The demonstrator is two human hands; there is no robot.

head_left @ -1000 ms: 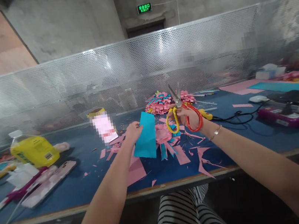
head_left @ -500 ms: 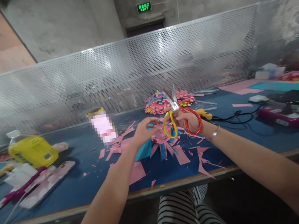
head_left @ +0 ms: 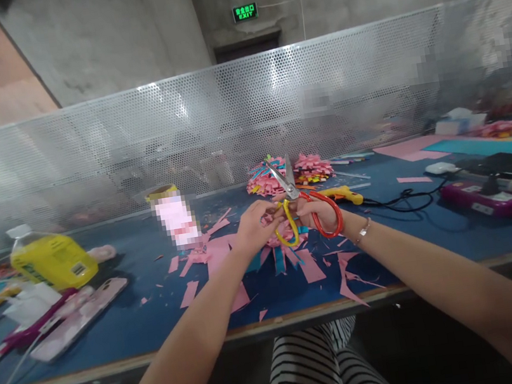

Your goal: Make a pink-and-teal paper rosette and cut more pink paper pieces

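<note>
Seated person, striped trousers [head_left: 302,374] below the edge of a blue-topped table [head_left: 160,322]. Pink paper scraps [head_left: 346,278] lie scattered near that edge. Beyond them, a pink-and-blue paper rosette [head_left: 280,260] lies directly beneath the hands, partly covered. Left hand [head_left: 255,227]: fingers bent, tips close by the yellow handle loop; whether they pinch anything cannot be told. Right hand [head_left: 319,211]: curled about the scissors [head_left: 290,190], red loop against the palm, blades parted and pointing away from the body. Farther back, two layered paper flowers [head_left: 266,177] sit before a perforated metal screen [head_left: 206,116].
</note>
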